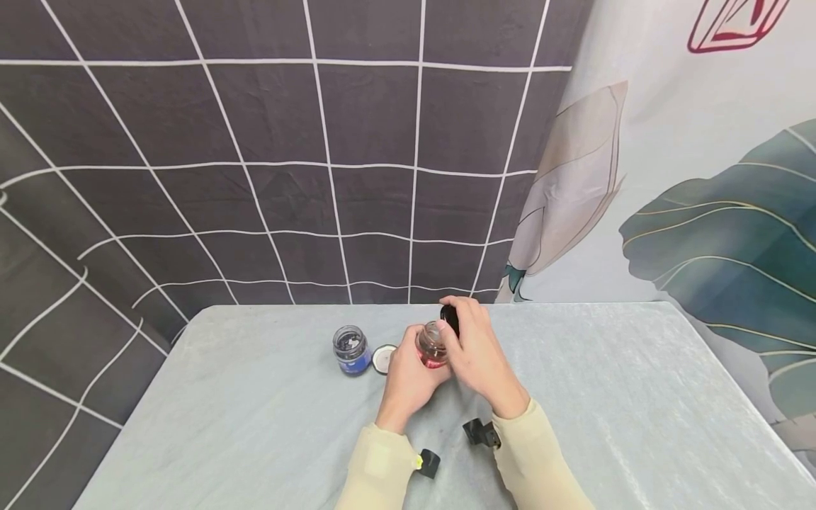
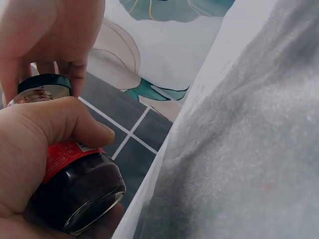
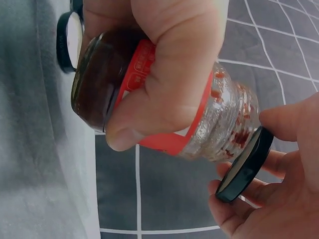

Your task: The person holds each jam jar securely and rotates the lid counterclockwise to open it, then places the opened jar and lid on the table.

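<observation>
My left hand (image 1: 410, 375) grips a glass jar (image 3: 219, 119) with a red label, its thumb across the label in the right wrist view. Dark contents fill the jar's lower part, and reddish bits cling inside the clear neck. By its edges my right hand (image 1: 479, 350) holds a black lid (image 3: 245, 164) with a pale underside. That lid is tilted at the jar's mouth, off to one side, so the opening shows; whether the rims touch I cannot tell. In the left wrist view the jar's dark base (image 2: 82, 191) faces the camera.
An uncovered jar with a blue label (image 1: 352, 352) stands left of my hands. Beside it a second lid (image 1: 382, 359) lies pale side up, partly behind my left hand. A grey cloth covers the table (image 1: 255, 425); a dark gridded curtain (image 1: 370, 198) hangs behind.
</observation>
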A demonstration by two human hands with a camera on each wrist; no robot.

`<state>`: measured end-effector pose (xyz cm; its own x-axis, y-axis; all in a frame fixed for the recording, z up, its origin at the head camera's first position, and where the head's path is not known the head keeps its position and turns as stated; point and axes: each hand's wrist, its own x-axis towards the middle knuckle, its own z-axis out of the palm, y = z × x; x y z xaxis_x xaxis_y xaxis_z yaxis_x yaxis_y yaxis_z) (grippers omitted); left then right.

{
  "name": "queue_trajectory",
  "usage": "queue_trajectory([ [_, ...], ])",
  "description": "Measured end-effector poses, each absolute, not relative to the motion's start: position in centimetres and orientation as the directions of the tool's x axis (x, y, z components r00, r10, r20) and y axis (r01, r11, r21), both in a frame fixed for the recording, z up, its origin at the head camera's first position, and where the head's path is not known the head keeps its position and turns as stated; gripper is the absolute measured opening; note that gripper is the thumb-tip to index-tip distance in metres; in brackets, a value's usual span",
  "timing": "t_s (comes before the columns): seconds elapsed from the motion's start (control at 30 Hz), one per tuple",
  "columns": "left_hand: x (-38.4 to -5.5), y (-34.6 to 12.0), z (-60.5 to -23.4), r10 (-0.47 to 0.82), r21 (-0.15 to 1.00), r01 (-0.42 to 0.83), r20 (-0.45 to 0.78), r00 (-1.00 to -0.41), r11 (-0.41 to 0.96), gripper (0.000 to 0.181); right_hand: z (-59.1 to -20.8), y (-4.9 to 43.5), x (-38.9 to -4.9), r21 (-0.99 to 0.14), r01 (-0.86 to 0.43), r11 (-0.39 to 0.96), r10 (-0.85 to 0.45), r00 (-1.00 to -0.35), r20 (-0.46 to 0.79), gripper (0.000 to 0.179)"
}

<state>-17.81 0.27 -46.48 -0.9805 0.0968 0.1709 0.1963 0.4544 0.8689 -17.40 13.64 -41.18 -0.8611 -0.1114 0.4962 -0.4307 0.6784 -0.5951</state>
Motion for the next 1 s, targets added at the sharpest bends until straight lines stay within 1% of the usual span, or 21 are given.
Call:
queue_trajectory([
  [0.17,-17.82,0.29,-46.53,0.103,0.878,0.197,0.169,-0.98,0.436,0.063,-41.05,13.82,-17.4,-0.609,-0.412,0.678,-0.098,-0.871,0.481,0.033],
  [0.77,-17.8,0.4,-46.69,0.106,0.892,0.179,0.148,-0.983,0.416,0.064,-40.94,14.07,-17.41,-0.635,-0.395,0.664,-0.071,-0.878,0.473,0.034],
  [1.0,-17.85,0.42,-46.76,0.117,0.886,0.207,0.174,-0.978,0.415,0.065,-40.89,14.26,-17.41,-0.644,-0.388,0.659,-0.065,-0.883,0.465,0.035],
])
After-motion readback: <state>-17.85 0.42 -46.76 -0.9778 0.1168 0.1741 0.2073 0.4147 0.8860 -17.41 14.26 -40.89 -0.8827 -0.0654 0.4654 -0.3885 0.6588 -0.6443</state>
